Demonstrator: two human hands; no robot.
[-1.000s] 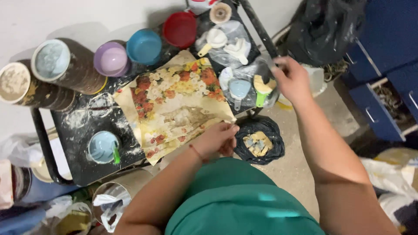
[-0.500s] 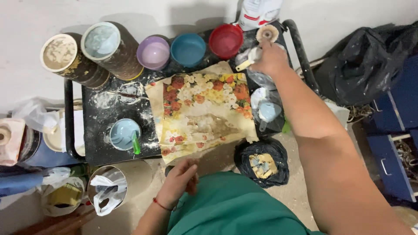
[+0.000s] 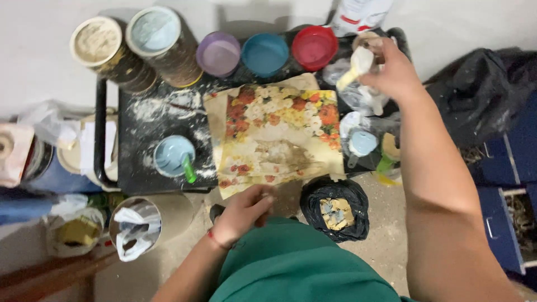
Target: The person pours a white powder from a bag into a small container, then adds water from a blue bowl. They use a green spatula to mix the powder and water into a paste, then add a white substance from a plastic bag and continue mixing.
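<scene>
In the head view, our right hand [image 3: 394, 70] reaches to the far right corner of the black tray [image 3: 134, 168], fingers closed around a pale brush [image 3: 358, 62], while our left hand [image 3: 243, 210] pinches the near edge of the floral sheet [image 3: 277, 131]. We judge the brush could drip on that sheet, or the outstretched forearm could tip the small blue cup [image 3: 362, 142] beneath it.

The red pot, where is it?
In the head view the red pot sits at the far edge of the black table, right of the blue pot and just left of the right hand.
</scene>
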